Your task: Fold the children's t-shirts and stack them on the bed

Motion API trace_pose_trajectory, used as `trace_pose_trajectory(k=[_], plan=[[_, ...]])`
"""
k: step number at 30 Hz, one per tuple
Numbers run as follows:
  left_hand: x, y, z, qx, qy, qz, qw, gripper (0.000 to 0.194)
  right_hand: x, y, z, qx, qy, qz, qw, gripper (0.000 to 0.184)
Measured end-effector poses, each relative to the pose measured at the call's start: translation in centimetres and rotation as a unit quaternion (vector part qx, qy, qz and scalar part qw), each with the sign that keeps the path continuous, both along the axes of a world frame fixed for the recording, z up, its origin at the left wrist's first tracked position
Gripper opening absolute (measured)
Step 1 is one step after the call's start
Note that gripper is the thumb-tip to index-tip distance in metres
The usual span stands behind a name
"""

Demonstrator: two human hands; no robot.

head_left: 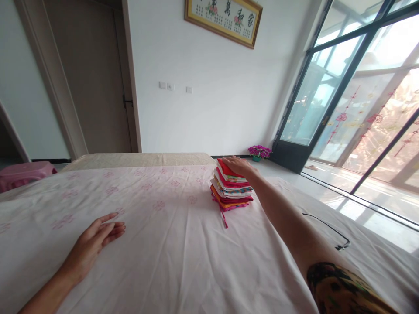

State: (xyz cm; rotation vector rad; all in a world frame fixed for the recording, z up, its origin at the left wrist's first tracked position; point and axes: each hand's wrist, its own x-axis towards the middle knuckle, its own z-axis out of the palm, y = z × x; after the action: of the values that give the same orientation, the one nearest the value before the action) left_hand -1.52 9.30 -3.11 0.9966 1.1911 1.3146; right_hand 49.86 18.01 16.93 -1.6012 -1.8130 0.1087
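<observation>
A stack of folded cloths (231, 187) in red, white, orange and pink stands on a pale sheet with faint pink flowers (157, 244). My right hand (238, 165) lies flat on the red cloth at the top, fingers stretched out toward the left. From the bottom of the pile a thin pink strap (224, 220) hangs onto the sheet. Well to the left, my left hand (98, 237) hovers over or rests on the sheet; which of these I cannot tell. Its fingers are loosely extended, with nothing in them.
A black cable (330, 229) lies on the sheet beyond my right forearm. Past the covered surface are a pink plastic stool (28, 172) at left and a pot of purple flowers (259, 151) by the wall. Glass doors (327, 87) stand at right.
</observation>
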Motion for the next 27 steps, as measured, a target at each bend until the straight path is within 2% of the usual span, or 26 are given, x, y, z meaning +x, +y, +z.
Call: trace_pose_trajectory(k=[3,7,10,14,18,21,24,25,27], plan=[[-0.2,0.1,-0.2,0.006,0.0,-0.005,1.0,0.074,0.1,0.0,-1.3,-0.063,-0.131,-0.02,0.989,0.023],[-0.2,0.0,-0.1,0.007,0.007,-0.013,1.0,0.07,-0.1,0.1,-1.9,-0.067,-0.202,-0.033,0.977,0.02],[0.2,-0.3,0.3,0.02,0.013,-0.011,1.0,0.071,-0.8,0.0,-1.4,-0.088,-0.228,-0.024,0.969,0.021],[1.0,-0.9,1.2,0.037,0.021,-0.001,0.999,0.068,-1.9,-0.8,0.3,-0.113,-0.231,-0.024,0.966,0.029],[1.3,-1.3,1.7,0.059,0.036,0.0,0.998,0.06,-2.5,-2.2,2.0,-0.063,-0.199,-0.096,0.973,0.036],[1.4,-1.2,1.2,0.083,0.066,-0.001,0.994,0.055,-3.8,-4.3,2.8,0.088,-0.121,-0.117,0.982,0.044],[1.4,-0.9,0.4,0.123,0.139,-0.006,0.983,0.052,-7.0,-7.7,2.2,0.229,0.009,-0.038,0.973,0.049],[1.4,-0.9,0.1,0.139,0.187,-0.009,0.973,0.051,-8.5,-9.1,1.6,0.236,0.051,0.007,0.97,0.049],[1.4,-1.1,0.0,0.167,0.282,-0.019,0.945,0.048,-11.8,-12.0,-0.7,0.176,0.112,0.098,0.973,0.044]])
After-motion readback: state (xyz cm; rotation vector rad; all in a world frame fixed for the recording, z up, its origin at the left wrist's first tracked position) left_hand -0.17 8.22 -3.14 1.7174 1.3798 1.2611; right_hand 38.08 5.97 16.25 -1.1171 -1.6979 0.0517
